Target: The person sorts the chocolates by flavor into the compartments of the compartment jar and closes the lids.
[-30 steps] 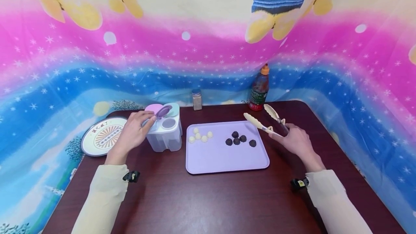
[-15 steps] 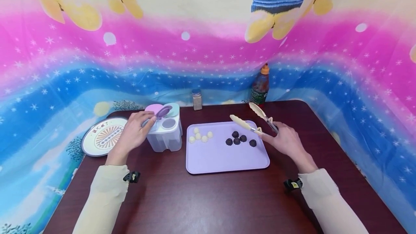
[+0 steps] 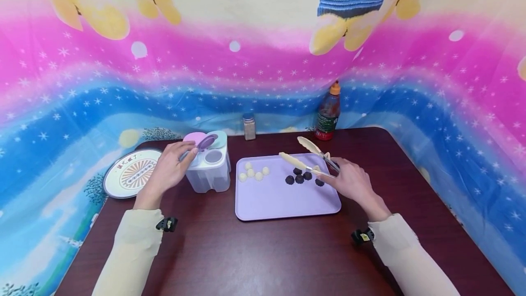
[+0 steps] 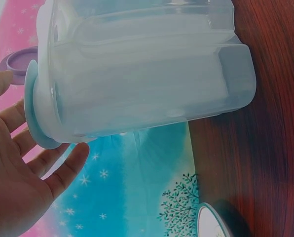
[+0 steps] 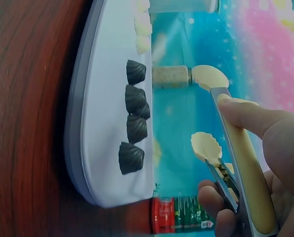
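My left hand (image 3: 167, 170) pinches the raised purple lid (image 3: 207, 142) of a clear storage container (image 3: 208, 179). Thumb and index finger meet at the lid; the other fingers spread beside the light blue lid (image 4: 34, 111). In the container's white top, a round opening (image 3: 213, 155) shows beneath the raised lid. My right hand (image 3: 352, 181) grips a pair of tongs (image 5: 245, 173), whose cream tips are spread apart. The tongs hang over the purple tray (image 3: 283, 202), above several dark fluted pieces (image 5: 136, 101). Several small white pieces (image 3: 258, 176) lie at the tray's left.
A patterned plate (image 3: 133, 175) sits left of the container, partly behind my left hand. Behind the tray stand a small shaker jar (image 3: 249, 127) and a sauce bottle (image 3: 327, 113) with an orange cap. Patterned fabric (image 3: 263, 67) hangs around the table (image 3: 255, 255).
My right hand has moved left with the tongs, from the tray's right edge to over the dark pieces. The left hand and the purple lid have stayed in place.
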`<control>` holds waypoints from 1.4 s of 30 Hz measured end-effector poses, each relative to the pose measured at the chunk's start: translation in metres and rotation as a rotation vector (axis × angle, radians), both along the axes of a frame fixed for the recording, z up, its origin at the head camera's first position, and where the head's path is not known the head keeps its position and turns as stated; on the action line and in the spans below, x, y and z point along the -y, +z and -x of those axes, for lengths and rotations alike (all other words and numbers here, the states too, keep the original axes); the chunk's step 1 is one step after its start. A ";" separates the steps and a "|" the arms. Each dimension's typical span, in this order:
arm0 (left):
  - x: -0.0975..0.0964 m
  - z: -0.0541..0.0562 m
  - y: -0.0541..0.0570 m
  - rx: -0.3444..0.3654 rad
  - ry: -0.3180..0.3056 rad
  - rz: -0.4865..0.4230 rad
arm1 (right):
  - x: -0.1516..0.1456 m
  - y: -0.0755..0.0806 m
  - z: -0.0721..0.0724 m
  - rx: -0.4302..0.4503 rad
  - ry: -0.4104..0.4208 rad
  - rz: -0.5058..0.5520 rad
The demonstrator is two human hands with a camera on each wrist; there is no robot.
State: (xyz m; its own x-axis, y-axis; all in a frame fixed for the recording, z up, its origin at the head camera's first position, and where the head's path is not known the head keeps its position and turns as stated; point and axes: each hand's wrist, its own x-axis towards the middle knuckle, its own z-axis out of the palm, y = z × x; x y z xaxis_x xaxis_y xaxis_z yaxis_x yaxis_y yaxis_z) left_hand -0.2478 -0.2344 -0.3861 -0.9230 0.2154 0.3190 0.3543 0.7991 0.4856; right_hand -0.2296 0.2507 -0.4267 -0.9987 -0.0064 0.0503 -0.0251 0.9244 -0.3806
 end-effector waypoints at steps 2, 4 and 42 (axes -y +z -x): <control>0.000 0.000 0.000 0.002 0.001 0.001 | 0.004 -0.001 0.000 -0.006 0.004 0.000; 0.000 0.000 0.000 0.003 0.002 0.003 | 0.007 -0.001 0.000 -0.013 0.007 0.001; 0.001 0.000 -0.001 -0.003 0.000 0.003 | 0.055 -0.020 0.006 -0.028 0.163 -0.114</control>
